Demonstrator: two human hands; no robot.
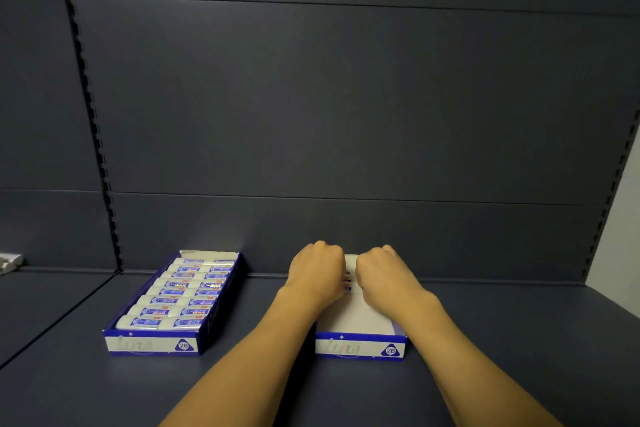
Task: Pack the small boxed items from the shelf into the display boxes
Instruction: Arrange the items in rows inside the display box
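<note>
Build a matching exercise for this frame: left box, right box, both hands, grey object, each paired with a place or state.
Things:
1. left box
2. right box
3. hands, left hand and right hand
4. grey object

States:
A. at the far left edge
B. full of rows of items
C. mostly bare inside
D. together at the right box's far end

Pairs: 1-B, 2-C, 3-D, 4-A

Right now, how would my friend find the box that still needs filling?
Look on the dark shelf. Two blue-and-white boxes sit side by side; take the right box, where both hands are busy at the back. Unlike the full left box, its white floor shows nearly bare.
</note>
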